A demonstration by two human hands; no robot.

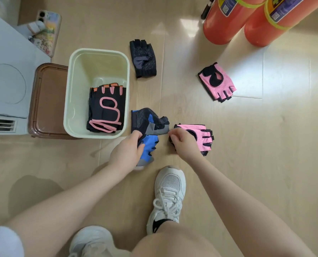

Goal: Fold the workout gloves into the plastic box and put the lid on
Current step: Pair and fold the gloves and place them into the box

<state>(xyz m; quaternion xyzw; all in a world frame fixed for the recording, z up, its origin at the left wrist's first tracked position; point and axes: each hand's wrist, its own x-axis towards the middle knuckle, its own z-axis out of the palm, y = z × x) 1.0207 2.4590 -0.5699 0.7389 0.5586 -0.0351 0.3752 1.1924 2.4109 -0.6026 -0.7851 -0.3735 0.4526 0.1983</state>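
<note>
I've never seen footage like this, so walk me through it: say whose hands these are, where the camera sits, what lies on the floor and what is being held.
No machine here: a person crouches on a wooden floor, filmed by a camera worn on their head, looking down. The left hand has its grip on a blue glove; a second blue glove lies just beyond it. The right hand pinches the edge of a pink glove. Another pink glove and a dark glove lie loose farther off. The cream plastic box already holds a black-and-pink glove. The brown lid lies beside the box.
</note>
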